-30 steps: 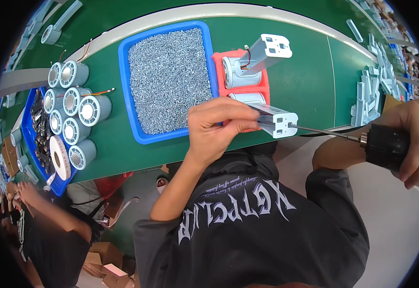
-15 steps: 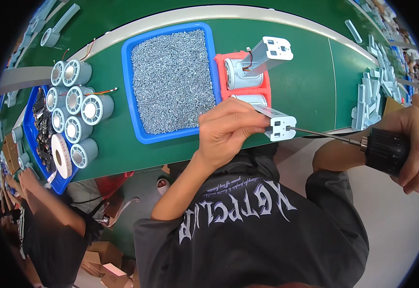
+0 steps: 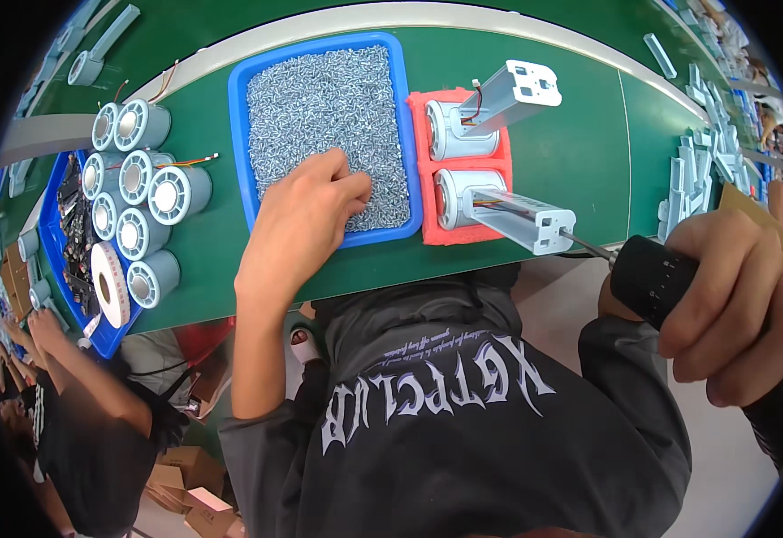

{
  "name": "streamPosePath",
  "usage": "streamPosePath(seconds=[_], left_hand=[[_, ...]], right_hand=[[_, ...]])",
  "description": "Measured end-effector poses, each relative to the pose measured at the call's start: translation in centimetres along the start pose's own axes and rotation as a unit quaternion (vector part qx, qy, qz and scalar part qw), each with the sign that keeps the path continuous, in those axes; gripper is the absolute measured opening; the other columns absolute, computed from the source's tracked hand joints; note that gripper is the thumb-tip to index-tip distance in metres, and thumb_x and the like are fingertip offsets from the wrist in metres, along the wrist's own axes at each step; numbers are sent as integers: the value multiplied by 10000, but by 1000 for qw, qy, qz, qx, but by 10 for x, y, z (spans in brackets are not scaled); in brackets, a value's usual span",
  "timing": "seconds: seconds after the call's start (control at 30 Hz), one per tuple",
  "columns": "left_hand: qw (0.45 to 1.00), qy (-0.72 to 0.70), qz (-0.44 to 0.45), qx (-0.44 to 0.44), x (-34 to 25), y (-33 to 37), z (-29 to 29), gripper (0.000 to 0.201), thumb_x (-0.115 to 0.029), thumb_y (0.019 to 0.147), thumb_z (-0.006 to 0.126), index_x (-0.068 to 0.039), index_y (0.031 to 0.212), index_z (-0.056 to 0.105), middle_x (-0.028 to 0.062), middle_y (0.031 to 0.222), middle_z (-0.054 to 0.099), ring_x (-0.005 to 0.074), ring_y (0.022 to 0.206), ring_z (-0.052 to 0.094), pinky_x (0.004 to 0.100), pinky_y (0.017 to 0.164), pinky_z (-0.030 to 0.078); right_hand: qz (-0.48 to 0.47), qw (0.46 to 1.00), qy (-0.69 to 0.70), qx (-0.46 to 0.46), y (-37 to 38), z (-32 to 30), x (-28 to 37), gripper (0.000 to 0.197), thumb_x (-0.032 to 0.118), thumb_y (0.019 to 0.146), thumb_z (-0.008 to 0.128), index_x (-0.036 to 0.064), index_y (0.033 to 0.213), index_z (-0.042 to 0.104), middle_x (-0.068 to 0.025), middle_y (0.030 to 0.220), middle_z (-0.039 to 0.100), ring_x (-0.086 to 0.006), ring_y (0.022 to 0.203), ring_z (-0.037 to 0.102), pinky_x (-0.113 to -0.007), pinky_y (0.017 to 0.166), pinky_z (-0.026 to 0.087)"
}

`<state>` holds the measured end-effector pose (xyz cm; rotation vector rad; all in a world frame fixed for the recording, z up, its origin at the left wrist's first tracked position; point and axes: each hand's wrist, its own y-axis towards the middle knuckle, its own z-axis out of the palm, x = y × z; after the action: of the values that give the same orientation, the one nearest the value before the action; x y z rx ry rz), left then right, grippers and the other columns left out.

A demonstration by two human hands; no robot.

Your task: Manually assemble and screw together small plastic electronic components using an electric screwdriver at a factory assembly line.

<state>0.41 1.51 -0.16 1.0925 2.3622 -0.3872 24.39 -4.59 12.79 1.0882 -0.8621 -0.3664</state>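
My left hand [image 3: 306,215] is over the blue tray [image 3: 415,193], its bent fingers dipping into the small silver screws [image 3: 320,103]. The fingertips are closed together; whatever is between them is hidden. In my right hand [image 3: 732,300] is a black power screwdriver [image 3: 651,280]. Its long bit meets the end plate of a pale blue bracket [image 3: 530,222], which juts from a round motor-like housing [image 3: 454,199] lying in the near slot of a red holder [image 3: 445,236]. A second housing with a bracket [image 3: 508,94] sits in the far slot, its wire sticking up.
Several round pale blue housings [image 3: 181,193] stand at left, beside a blue bin [image 3: 60,233] of small dark parts and a white tape roll [image 3: 111,285]. Loose brackets [image 3: 687,184] are piled at right. Another person's arm [image 3: 86,372] shows at lower left.
My left hand has let go of the near bracket and moved left into the screws. The bracket has swung lower, and the screwdriver has come left and closer with its bit still at the end plate.
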Motion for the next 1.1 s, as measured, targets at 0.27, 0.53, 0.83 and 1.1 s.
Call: streamPosePath(seconds=[0.27, 0.53, 0.83, 1.1], left_hand=[[999, -17, 8, -49, 8, 3, 10, 38, -52, 767, 631, -40, 789, 601, 32, 828, 525, 210, 742, 526, 320, 673, 433], [996, -28, 52, -65, 8, 4, 11, 45, -48, 760, 644, -25, 769, 607, 33, 797, 541, 211, 696, 521, 327, 645, 432], [991, -62, 23, -116, 6, 3, 7, 114, 24, 727, 664, -8, 836, 662, 42, 848, 686, 200, 678, 619, 282, 625, 480], [949, -242, 77, -186, -24, 12, 30, 173, 50, 715, 661, -49, 854, 692, 18, 922, 713, 138, 618, 614, 242, 568, 480]], right_hand=[[53, 998, -11, 42, 1, -6, -4, 258, -84, 807, 616, 82, 621, 553, -68, 660, 620, -153, 427, 572, -256, 413, 533], [57, 992, -26, 105, 3, -17, -2, 199, -72, 780, 669, 63, 669, 575, -71, 733, 635, -164, 507, 619, -267, 503, 580], [130, 987, 0, 92, 0, -26, 18, 96, 22, 823, 627, 77, 842, 550, -56, 733, 606, -160, 520, 608, -276, 518, 578], [55, 996, 58, 35, 2, -24, 17, 379, 278, 949, 503, 110, 1288, 481, -25, 690, 518, -140, 477, 534, -267, 432, 529]])
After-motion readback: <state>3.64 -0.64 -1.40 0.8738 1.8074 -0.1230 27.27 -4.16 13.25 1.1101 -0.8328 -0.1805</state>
